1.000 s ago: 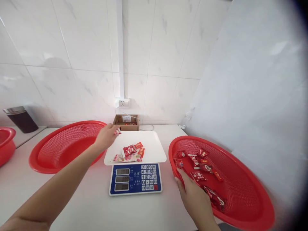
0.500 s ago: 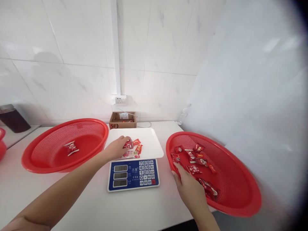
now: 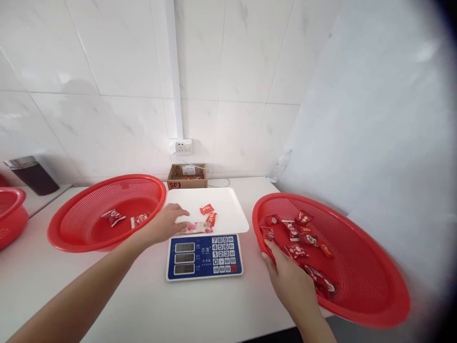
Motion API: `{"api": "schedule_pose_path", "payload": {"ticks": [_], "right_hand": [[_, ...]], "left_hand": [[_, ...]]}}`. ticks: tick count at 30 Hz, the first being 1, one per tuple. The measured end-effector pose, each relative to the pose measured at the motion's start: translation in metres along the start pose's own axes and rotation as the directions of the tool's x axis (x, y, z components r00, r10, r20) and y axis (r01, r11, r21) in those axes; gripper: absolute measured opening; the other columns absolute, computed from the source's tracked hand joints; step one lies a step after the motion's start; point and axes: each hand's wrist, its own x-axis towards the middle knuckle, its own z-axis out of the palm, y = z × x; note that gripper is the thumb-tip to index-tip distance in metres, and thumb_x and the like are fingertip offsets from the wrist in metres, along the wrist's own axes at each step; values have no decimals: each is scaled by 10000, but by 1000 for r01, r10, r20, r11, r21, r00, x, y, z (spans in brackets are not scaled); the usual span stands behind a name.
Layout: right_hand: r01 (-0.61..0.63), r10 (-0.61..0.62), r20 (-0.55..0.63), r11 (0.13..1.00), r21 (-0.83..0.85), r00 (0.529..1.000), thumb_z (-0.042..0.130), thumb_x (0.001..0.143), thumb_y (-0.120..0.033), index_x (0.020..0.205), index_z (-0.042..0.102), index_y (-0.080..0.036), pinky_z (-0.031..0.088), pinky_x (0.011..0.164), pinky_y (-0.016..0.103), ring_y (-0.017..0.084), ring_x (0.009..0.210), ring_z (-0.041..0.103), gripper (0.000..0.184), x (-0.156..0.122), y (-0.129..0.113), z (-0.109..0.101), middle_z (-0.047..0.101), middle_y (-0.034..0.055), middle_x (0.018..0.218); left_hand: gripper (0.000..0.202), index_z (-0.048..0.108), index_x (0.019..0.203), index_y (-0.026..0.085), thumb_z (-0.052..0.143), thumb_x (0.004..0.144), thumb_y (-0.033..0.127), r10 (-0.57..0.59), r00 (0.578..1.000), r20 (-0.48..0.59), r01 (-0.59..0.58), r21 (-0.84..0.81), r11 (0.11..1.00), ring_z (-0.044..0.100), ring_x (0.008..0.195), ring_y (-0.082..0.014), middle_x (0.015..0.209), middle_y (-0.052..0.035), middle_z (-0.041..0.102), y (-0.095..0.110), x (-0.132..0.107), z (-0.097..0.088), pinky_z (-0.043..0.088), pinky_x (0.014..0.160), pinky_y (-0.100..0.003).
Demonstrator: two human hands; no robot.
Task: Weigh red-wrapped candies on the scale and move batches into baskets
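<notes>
Head cam: left hand (image 3: 166,223) over the left edge of the scale's white pan (image 3: 228,205), fingers spread, thumb and forefinger apart, no item visible in its grip. Thumb tip right by the pink packet (image 3: 199,228); can't tell if touching. Two small red sweets (image 3: 207,208) on the pan just behind the packet. Right hand (image 3: 287,281) closed on the near left rim of the right basket (image 3: 360,267), thumb outside; other fingers mostly hidden. A loose batch of red sweets in that basket, mostly toward its left side. Left basket (image 3: 84,209) beside the pan, two red-and-white sweets (image 3: 114,217) lying apart inside. Blue keypad panel (image 3: 206,257) in front of pan. Cardboard box (image 3: 187,184) behind it, dark flask (image 3: 34,177) far left.
</notes>
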Motion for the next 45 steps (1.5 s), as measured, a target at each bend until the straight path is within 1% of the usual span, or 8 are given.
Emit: {"api": "schedule_pose_path", "payload": {"ticks": [5, 11, 17, 23, 28, 34, 40, 45], "right_hand": [[-8, 8, 37, 1000, 10, 999, 257, 932, -365, 1335, 478, -221, 516, 766, 379, 259, 1028, 635, 482, -2, -1, -1, 630, 97, 1231], [-15, 13, 57, 1000, 26, 998, 247, 933, -376, 1340, 469, -234, 509, 800, 407, 270, 1082, 609, 486, -1, -1, -3, 616, 84, 1254], [-11, 9, 67, 1000, 28, 998, 238, 931, -362, 1350, 460, -206, 518, 783, 410, 275, 1079, 610, 499, 0, 0, -3, 595, 92, 1282], [4, -4, 39, 1000, 15, 999, 232, 931, -368, 1334, 479, -218, 529, 757, 410, 266, 1023, 640, 495, 1, 0, 1, 623, 87, 1244], [8, -8, 14, 1000, -6, 1000, 248, 924, -355, 1310, 507, -201, 533, 753, 399, 266, 1027, 638, 490, 1, -1, 0, 634, 101, 1225], [-10, 10, 37, 1000, -5, 999, 236, 925, -379, 1323, 495, -211, 523, 782, 404, 265, 1029, 638, 504, 0, -2, -3, 647, 101, 1204], [-14, 15, 56, 1000, -23, 998, 224, 925, -378, 1330, 492, -213, 529, 747, 389, 269, 1016, 642, 513, -2, -3, -5, 643, 107, 1209], [19, -19, 42, 1000, -4, 999, 215, 928, -390, 1338, 481, -216, 525, 767, 393, 266, 1043, 631, 519, -1, 0, -4, 623, 99, 1242]], "left_hand": [[317, 687, 962, 231, 558, 783, 459, 100, 990, 100, -93, -73, 993, 545, 1028, -258, 995, -81, 628, 26, 11, 14, 456, 862, -360], [108, 569, 751, 205, 521, 783, 297, 59, 997, 55, -54, -88, 995, 598, 757, -191, 793, -27, 644, 27, 12, 19, 453, 628, -274], [224, 560, 875, 221, 339, 893, 251, -40, 984, -176, 40, -2, 999, 604, 852, -197, 905, -54, 655, 10, -2, 7, 473, 724, -304], [322, 585, 1000, 124, 326, 888, 279, -174, 885, -432, 241, 104, 965, 463, 1140, -389, 1137, -220, 563, -31, -6, -31, 344, 930, -590], [405, 559, 1170, 174, 449, 870, 422, -6, 977, -211, 33, 121, 992, 454, 1233, -270, 1274, -117, 554, -9, 20, 9, 374, 1026, -411], [395, 546, 1215, 226, 484, 856, 380, 154, 988, 14, -155, 97, 983, 505, 1178, -291, 1208, -104, 603, 45, 54, 51, 400, 979, -432], [319, 575, 1125, 258, 405, 861, 203, 143, 989, 42, -146, 76, 986, 624, 868, -232, 986, -80, 623, 55, 58, 46, 484, 728, -332], [383, 555, 1147, 232, 314, 870, 124, -15, 991, -131, 28, 97, 995, 625, 890, -197, 1077, -86, 601, 25, 39, 16, 480, 755, -295]]}}
